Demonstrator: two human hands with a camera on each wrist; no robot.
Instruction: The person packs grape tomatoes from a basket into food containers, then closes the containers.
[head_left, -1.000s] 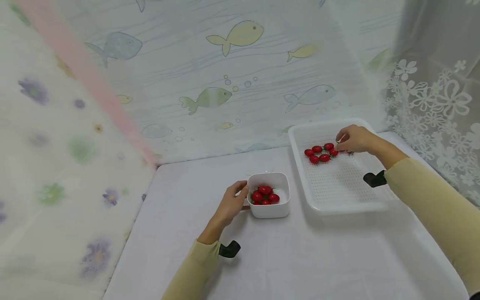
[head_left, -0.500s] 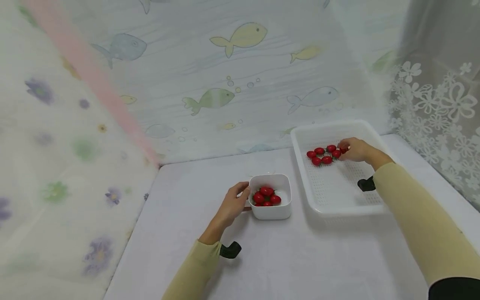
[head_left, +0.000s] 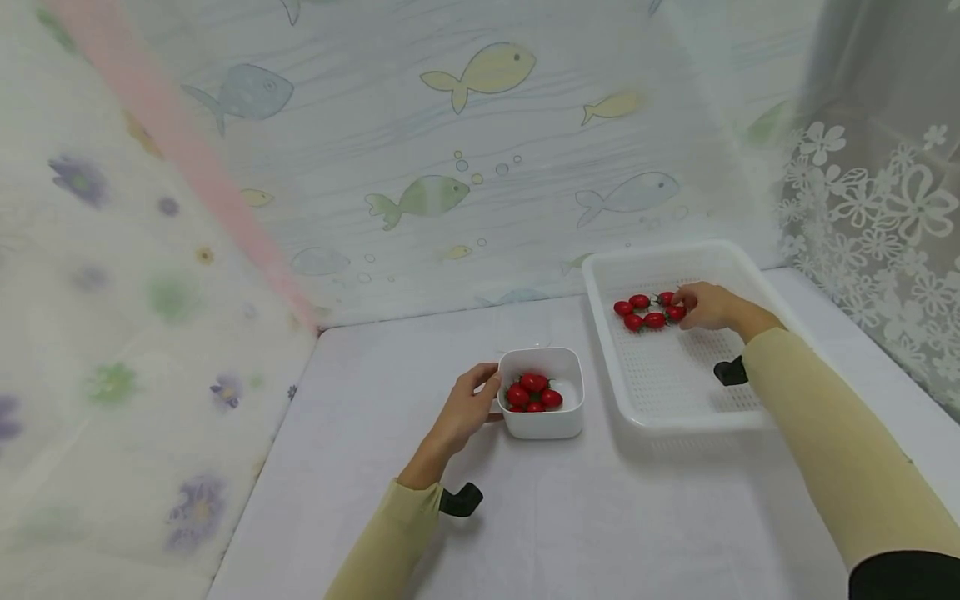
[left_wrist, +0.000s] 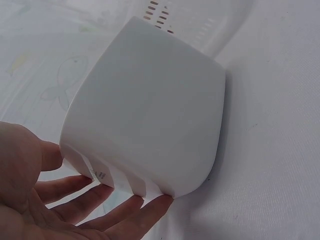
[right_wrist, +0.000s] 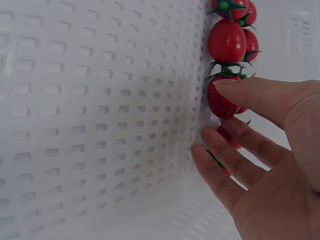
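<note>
My left hand (head_left: 461, 412) is against the left wall of a small white square container (head_left: 543, 425), which holds several red cherry tomatoes (head_left: 534, 383). In the left wrist view its spread fingertips and thumb touch the smooth outer wall (left_wrist: 145, 100). Inside a white perforated basket (head_left: 622, 400), my right hand (head_left: 708, 307) reaches down to a group of red cherry tomatoes. Its thumb lies over one cherry tomato (right_wrist: 220, 104) and the index fingertip meets the lower side, pinching it. Other cherry tomatoes (right_wrist: 227, 42) with green stems lie beside it; some are partly hidden behind the fingers.
The container and basket stand on a white cloth-covered table (head_left: 360, 400), a narrow gap between them. A fish-print curtain (head_left: 330, 142) hangs behind, a flower-print sheet (head_left: 135, 350) at left, and a lace curtain (head_left: 885, 192) at right.
My right hand has moved down and nearer in the basket, its fingers shifting among the cherry tomatoes at the right end of the group. The left hand stays at the container.
</note>
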